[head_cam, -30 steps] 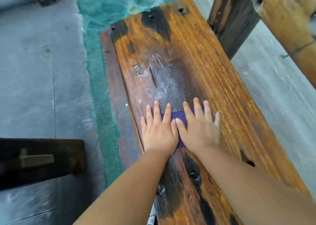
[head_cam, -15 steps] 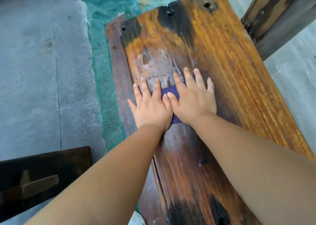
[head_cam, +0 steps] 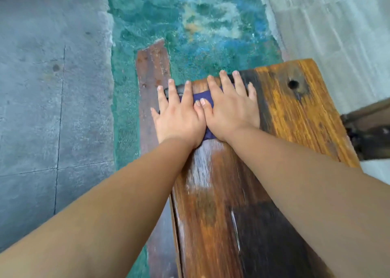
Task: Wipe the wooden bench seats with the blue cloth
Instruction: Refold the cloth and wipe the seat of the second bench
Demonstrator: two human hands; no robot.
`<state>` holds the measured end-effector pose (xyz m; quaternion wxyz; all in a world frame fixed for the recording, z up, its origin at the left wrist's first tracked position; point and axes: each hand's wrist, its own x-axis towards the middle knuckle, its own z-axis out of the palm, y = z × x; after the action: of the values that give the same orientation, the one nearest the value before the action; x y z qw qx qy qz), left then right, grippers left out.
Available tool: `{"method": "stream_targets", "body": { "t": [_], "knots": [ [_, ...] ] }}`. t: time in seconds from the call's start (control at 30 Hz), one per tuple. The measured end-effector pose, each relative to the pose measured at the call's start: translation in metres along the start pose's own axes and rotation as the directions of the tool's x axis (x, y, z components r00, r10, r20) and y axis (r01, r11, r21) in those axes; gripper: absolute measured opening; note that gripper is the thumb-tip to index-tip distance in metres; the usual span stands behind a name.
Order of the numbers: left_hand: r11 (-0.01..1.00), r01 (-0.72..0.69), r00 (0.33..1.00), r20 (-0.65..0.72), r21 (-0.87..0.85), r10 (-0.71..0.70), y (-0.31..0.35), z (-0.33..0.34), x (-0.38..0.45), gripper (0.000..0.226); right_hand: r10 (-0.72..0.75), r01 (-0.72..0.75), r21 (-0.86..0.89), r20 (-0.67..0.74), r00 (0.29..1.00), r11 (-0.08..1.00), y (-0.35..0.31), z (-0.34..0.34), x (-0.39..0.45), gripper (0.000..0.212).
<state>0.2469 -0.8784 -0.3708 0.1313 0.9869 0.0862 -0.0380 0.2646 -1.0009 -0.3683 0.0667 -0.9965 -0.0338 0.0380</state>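
Both hands lie flat and side by side on the blue cloth (head_cam: 201, 97), with fingers stretched and spread, not closed around it. The left hand (head_cam: 178, 117) and the right hand (head_cam: 231, 109) touch each other at the thumbs. The cloth is pressed on the far end of the wooden bench (head_cam: 295, 119), mostly hidden under the palms. A pale wet streak (head_cam: 200, 168) is on the wood just behind the wrists. Beyond the bench end is the green painted floor (head_cam: 190, 24).

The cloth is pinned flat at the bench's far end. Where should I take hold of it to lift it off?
Judging by its pose, the near edge of the blue cloth, poking out between the wrists. The left hand and right hand cover the rest. Pinch from above, pulling back along the bench.
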Motion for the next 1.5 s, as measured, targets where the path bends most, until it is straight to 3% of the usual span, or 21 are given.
{"method": "stream_targets", "body": {
  "t": [0.23, 0.4, 0.5, 0.73, 0.87, 1.07, 1.27, 1.37, 1.5],
  "knots": [
    [1.0, 0.011, 1.0, -0.01, -0.002, -0.011, 0.007, -0.01, 0.038, 0.055, -0.02, 0.02, 0.002, 0.018, 1.0, 1.0, -0.003, -0.016, 0.04, 0.048],
    [1.0, 0.018, 0.997, 0.08, -0.01, -0.017, 0.009, -0.017, 0.041, 0.054, -0.011, 0.011, 0.001, 0.095, 0.995, 1.0, -0.004, -0.022, 0.042, 0.054],
    [0.999, 0.026, 0.997, 0.067, -0.021, -0.024, 0.009, -0.015, 0.038, 0.052, -0.011, 0.011, -0.001, 0.117, 0.993, 1.0, -0.003, -0.022, 0.041, 0.055],
    [0.999, -0.004, 1.0, -0.014, -0.033, 0.003, 0.005, -0.009, 0.034, 0.042, -0.011, 0.011, 0.046, -0.001, 1.0, 0.999, -0.001, -0.013, 0.036, 0.054],
    [1.0, -0.017, 0.999, -0.033, -0.018, 0.016, 0.007, -0.007, 0.032, 0.047, 0.011, -0.01, 0.068, -0.017, 1.0, 0.998, -0.002, -0.011, 0.028, 0.054],
    [0.982, -0.169, 0.985, 0.038, 0.086, 0.166, 0.012, 0.0, -0.054, 0.06, 0.177, -0.178, 0.073, 0.013, 0.984, 0.981, 0.01, -0.003, -0.076, 0.063],
    [0.909, -0.406, 0.902, 0.205, 0.095, 0.381, 0.026, 0.003, -0.138, 0.063, 0.382, -0.385, 0.054, 0.064, 0.922, 0.921, 0.03, -0.003, -0.188, 0.062],
    [0.864, -0.497, 0.847, 0.262, 0.084, 0.462, 0.03, 0.007, -0.151, 0.062, 0.444, -0.449, 0.034, 0.104, 0.89, 0.893, 0.036, -0.003, -0.21, 0.062],
    [0.839, -0.535, 0.827, 0.266, 0.098, 0.496, 0.037, 0.008, -0.126, 0.06, 0.423, -0.432, 0.058, 0.122, 0.898, 0.9, 0.042, -0.003, -0.189, 0.064]
  ]
}}
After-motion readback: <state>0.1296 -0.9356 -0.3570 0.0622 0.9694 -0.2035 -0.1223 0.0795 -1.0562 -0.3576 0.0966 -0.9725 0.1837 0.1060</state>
